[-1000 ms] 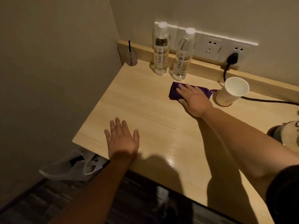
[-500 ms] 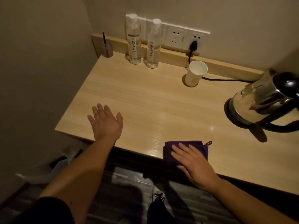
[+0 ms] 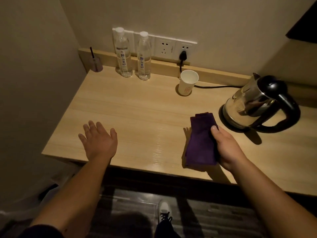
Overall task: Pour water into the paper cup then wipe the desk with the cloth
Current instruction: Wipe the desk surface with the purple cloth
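- Gripping the folded cloth [image 3: 199, 143], the right hand [image 3: 226, 150] had lifted it from flat wiping.
- Left hand [image 3: 99, 140] lay open, empty, well apart on the bench [image 3: 137, 114].
- Beyond both hands stood the paper cup [image 3: 187, 82]; wiping looked nearly finished.

Both bare forearms reach forward. The left hand [image 3: 99, 140] lies flat, palm down, fingers spread and slightly lifted. The right hand [image 3: 226, 148] is turned sideways, thumb on top, fingers curled closed in a grip.
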The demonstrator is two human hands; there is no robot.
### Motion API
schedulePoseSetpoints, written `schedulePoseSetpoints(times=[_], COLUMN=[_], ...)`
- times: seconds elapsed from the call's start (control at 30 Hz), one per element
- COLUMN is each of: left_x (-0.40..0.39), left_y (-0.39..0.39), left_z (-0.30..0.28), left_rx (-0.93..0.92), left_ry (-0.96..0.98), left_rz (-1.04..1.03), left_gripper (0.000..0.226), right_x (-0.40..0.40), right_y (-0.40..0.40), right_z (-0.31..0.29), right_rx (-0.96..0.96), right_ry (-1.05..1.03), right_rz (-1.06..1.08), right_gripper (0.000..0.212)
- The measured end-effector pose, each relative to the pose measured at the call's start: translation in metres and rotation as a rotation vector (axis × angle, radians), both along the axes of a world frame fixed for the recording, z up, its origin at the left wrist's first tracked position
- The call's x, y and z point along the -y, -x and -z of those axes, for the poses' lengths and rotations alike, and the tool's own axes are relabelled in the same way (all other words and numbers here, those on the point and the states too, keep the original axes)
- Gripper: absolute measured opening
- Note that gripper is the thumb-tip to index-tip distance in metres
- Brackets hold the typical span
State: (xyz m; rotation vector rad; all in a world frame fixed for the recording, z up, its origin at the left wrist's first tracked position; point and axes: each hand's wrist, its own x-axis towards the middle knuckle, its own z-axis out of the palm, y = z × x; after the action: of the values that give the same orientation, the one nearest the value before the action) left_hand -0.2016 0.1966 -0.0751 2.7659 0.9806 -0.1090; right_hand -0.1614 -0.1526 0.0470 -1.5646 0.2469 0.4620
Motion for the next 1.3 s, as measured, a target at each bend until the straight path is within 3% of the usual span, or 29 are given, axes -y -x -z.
schedulePoseSetpoints(times=[0.2,0.3,0.6,0.93,1.13,1.3], left_x=[-0.001,0.000,-0.001,0.000,-0.006,0.031], left_y=[-0.004,-0.004,-0.004,-0.003,0.006,0.046], left_z=[0.004,0.006,0.006,-0.001,-0.028,-0.064], left_rx=[0.017,0.024,0.009,-0.006,-0.251,-0.195], left_ry=[-0.038,-0.048,-0.055,-0.009,0.022,0.092], left_rz=[-0.016,-0.020,-0.021,0.023,0.173,0.447], left_gripper=[0.070,0.068,0.068,0.071,0.073,0.069], right_x=[0.000,-0.004,0.021,0.098,0.109,0.088], right_y=[-0.135,-0.164,-0.146,0.037,0.096,0.120], right_z=[0.043,0.082,0.100,0.102,0.086,0.024], right_rx=[0.749,0.778,0.790,0.686,0.512,0.120], right_ry=[1.032,1.299,1.188,1.072,1.009,0.581], right_rz=[-0.553,-0.836,-0.838,-0.789,-0.754,-0.600], right_gripper=[0.048,0.051,0.048,0.049,0.052,0.030])
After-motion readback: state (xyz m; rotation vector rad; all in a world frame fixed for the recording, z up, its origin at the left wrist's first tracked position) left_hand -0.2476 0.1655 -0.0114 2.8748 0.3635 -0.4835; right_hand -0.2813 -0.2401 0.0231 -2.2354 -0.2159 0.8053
